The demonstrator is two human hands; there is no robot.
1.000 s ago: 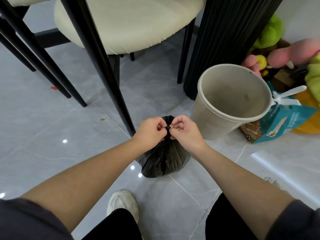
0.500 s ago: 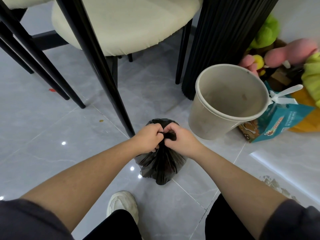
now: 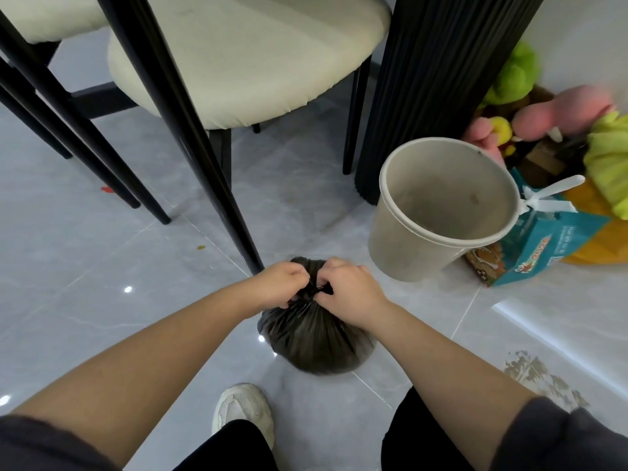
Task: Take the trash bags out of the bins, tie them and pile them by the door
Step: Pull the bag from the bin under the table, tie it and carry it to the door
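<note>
A small black trash bag (image 3: 316, 341) sits on the grey tiled floor in front of me, full and gathered at the top. My left hand (image 3: 280, 287) and my right hand (image 3: 350, 294) pinch the twisted ends of its neck close together, fingers closed on the black plastic. To the right stands a beige round bin (image 3: 438, 212) with no bag in it, its inside bare. The knot itself is mostly hidden between my fingers.
A cream-seated chair (image 3: 244, 62) with black legs stands just beyond the bag, one leg touching down beside my left hand. A black ribbed table base (image 3: 438, 73) rises behind the bin. Plush toys (image 3: 550, 110) and a teal box (image 3: 537, 246) lie right. My white shoe (image 3: 243, 409) is below.
My hands have shifted from pulling the bag's ends apart to working them together at the neck. The bag has settled lower and rounder on the floor.
</note>
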